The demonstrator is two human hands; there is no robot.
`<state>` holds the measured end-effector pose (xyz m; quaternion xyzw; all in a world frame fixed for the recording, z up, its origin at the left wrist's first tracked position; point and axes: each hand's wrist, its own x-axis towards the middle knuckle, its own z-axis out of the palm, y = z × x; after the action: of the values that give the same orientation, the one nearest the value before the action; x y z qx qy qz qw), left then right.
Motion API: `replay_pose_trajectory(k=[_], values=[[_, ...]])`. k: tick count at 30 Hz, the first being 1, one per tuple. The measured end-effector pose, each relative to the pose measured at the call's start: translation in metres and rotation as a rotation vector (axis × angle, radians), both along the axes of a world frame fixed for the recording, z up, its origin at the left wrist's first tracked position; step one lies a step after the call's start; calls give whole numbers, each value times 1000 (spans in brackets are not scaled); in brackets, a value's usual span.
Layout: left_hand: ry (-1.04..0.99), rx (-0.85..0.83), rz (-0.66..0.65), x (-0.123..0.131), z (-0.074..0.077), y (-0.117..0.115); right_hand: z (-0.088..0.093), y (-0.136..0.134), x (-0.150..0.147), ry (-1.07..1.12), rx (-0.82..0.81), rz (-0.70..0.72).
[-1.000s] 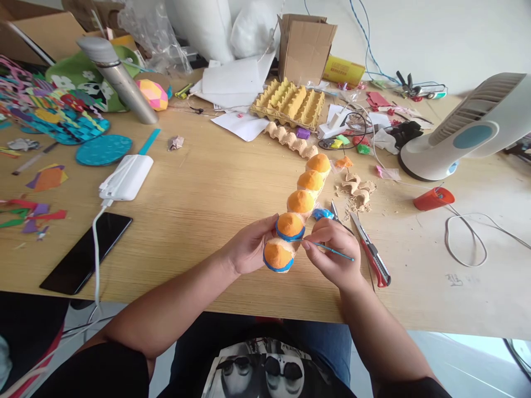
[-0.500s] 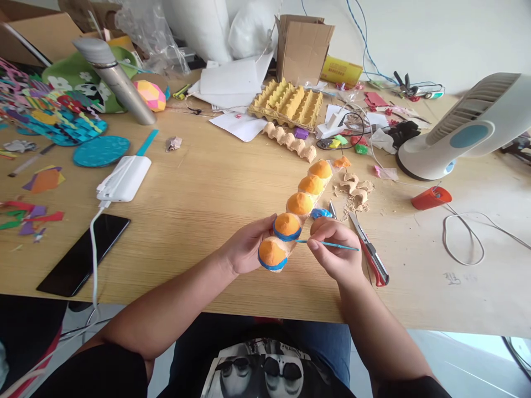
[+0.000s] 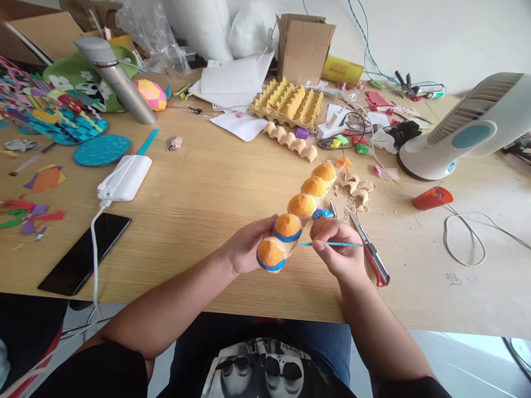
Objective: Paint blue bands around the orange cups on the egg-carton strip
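My left hand (image 3: 248,244) grips the near end of a strip of egg-carton cups (image 3: 302,205) painted orange; the two nearest cups have blue rings round their bases. My right hand (image 3: 338,249) pinches a thin blue paintbrush (image 3: 332,244), its tip pointing at the strip beside the second cup. A small blue paint blob or lid (image 3: 322,213) lies just behind my right hand. The strip's far end rests on the wooden table (image 3: 207,193).
A red-handled utility knife (image 3: 373,255) and cardboard scraps (image 3: 357,188) lie right of the strip. A black phone (image 3: 85,253), white power bank (image 3: 125,177), fan (image 3: 468,130), yellow egg tray (image 3: 288,103), orange cup (image 3: 431,198) and coloured paper crafts (image 3: 62,119) surround the work area.
The strip's near end has tilted a little to the left in my left hand. The brush has swung level and its tip has drawn back slightly from the cups.
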<state>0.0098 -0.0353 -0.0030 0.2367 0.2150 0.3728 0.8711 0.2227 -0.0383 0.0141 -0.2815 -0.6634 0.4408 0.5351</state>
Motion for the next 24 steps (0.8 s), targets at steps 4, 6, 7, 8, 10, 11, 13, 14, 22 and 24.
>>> replay_pose_trajectory(k=[4, 6, 7, 8, 10, 11, 13, 14, 22, 24], values=[[-3, 11, -26, -1, -1, 0, -2, 1, 0, 6, -58, -14], [3, 14, -38, -1, 0, -1, -2, 1, -1, -6, -98, -11], [5, 19, -38, 0, 1, -1, -2, 1, -1, -12, -118, -5], [3, 26, -39, 0, 2, -1, -2, 1, -2, -19, -138, -3], [-5, 41, -44, 2, 6, -1, -3, 1, -3, -27, -178, -17], [-11, 45, -43, 3, 8, -1, -3, 1, -4, -27, -195, -31], [-15, 48, -34, 5, 13, -1, -3, 1, -4, -29, -221, -57], [-14, 49, -29, 5, 15, -1, -4, 1, -4, -33, -230, -63], [1, 48, -19, 4, 10, 1, -4, 2, -3, -40, -250, -55], [11, 43, -19, 2, 5, 1, -5, 4, -3, -12, -262, -36]])
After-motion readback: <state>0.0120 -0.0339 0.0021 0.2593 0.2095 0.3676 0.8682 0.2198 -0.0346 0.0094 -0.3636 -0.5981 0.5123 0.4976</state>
